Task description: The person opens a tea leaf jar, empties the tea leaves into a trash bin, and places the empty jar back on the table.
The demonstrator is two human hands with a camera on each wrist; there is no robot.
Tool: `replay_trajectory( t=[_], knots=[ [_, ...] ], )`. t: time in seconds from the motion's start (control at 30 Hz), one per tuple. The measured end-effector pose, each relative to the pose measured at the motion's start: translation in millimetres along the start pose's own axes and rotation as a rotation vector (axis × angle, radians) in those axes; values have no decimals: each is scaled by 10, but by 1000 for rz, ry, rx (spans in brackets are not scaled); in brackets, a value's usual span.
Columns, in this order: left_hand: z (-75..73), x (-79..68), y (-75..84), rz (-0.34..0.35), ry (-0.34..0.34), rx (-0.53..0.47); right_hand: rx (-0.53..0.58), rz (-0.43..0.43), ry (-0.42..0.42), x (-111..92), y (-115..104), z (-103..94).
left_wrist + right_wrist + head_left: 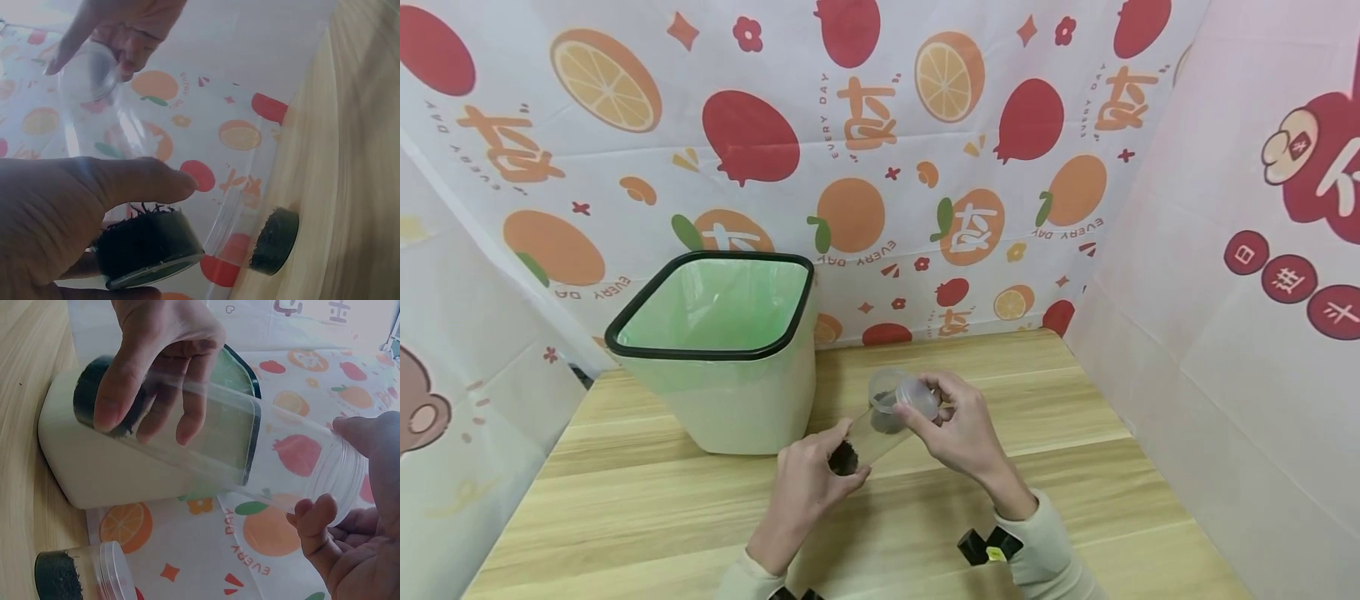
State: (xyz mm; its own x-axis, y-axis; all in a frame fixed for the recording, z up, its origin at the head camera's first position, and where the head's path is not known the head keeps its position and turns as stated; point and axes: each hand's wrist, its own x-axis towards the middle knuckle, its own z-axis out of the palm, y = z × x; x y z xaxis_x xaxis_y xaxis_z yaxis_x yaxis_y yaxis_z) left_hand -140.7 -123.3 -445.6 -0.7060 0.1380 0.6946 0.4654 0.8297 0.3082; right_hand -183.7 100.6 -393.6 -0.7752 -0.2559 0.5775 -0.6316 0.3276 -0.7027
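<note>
Tilted over the table is a clear plastic jar [874, 437] with dark, leaf-like shreds [150, 240] gathered at its bottom. My left hand [805, 475] grips it round the bottom end, thumb on one side and fingers on the other. At the top end, my right hand [962, 425] holds the clear round lid [919, 398] between thumb and fingers. Behind the held jar, a second clear jar [90, 569] of the same kind stands upright on the table, dark shreds in its base.
A pale bin [752, 408] with a black rim and green inside stands on the wooden table [1045, 500], left of the jars. A fruit-patterned cloth [880, 283] hangs behind the table, and a pinkish sheet [1210, 350] hangs along its right side.
</note>
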Motion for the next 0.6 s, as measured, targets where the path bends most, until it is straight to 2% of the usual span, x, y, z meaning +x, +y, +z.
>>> replay_trajectory(
  t=[0.23, 0.6],
  knots=[
    [-74, 3, 6, -59, -79, 13, -4, -51, -53, -2, 64, -45],
    [-110, 5, 34, -16, -125, 29, 92, -52, -169, -15, 133, -117]
  ],
)
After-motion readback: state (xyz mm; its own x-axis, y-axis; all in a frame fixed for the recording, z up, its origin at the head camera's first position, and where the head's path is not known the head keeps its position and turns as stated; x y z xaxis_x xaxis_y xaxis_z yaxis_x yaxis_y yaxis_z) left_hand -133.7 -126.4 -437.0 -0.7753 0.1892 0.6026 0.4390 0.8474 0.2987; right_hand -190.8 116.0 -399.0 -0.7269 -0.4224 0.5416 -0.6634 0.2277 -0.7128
